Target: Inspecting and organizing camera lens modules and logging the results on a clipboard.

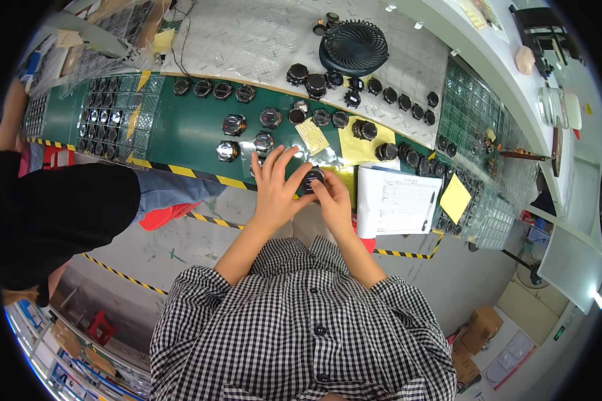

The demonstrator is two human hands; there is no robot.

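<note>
Close to the table's front edge, a round black watch head (312, 179) with a lit screen is between my two hands. My right hand (337, 200) grips it, the thumb lying over its face. My left hand (274, 187) pinches its left side with thumb and index finger, while the other fingers spread out over the table. Just beyond the left fingertips lie several more round watch heads, among them a silver-rimmed one (227, 151) and a dark one (263, 141). A yellow sticker sheet (312, 136) lies beyond the held watch head.
A black round fan (354, 48) stands at the back. Printed paper (396, 202) with a pen (429, 206) lies right of my hands, near a yellow note (455, 199). Clear trays (107, 123) of watch heads are at left. Another person in black (67, 220) is on my left.
</note>
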